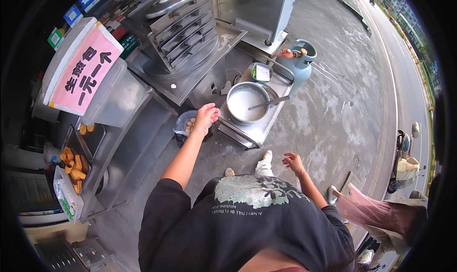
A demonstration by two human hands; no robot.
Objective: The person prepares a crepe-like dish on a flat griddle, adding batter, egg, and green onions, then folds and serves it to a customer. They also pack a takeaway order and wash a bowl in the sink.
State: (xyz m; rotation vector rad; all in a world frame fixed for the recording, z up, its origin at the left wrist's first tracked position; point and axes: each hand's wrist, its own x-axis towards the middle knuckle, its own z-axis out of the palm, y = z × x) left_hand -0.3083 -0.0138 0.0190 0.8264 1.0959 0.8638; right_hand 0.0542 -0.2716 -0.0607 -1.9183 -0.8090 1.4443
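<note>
My left hand (207,118) reaches forward with nothing in it, its fingers a little bent, above the floor between the counter and a metal cart (259,129). Below it a bin with a clear plastic liner (181,124) holds what look like eggshells (190,125). On the cart a steel pot of white batter or liquid (244,104) has a metal ladle or spoon (275,101) leaning over its rim. Behind the pot stand another steel bowl and a green container (262,72) with something white on it. My right hand (293,162) hangs empty at my right, fingers loosely bent.
A stacked metal steamer (189,29) stands on the steel counter at the upper left. Fried dough sticks (75,168) lie on a tray near a plastic tub (114,97). A gas cylinder (298,63) is beyond the cart. A person in pink (375,207) is at the right.
</note>
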